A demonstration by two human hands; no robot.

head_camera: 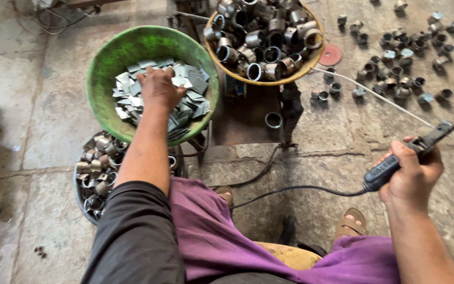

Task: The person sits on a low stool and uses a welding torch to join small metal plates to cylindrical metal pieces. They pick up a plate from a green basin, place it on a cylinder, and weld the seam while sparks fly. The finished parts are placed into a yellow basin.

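L grip (157,87) on plates (190,89) in green bowl (106,63).

Stone-slab floor (43,105), grimy, seemingly daylit

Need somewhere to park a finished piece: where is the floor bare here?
Bare stone floor lies left of the green bowl, and between the feet and the right hand. Crowded: the upper right, strewn with loose metal rings. The left hand is in the green bowl.
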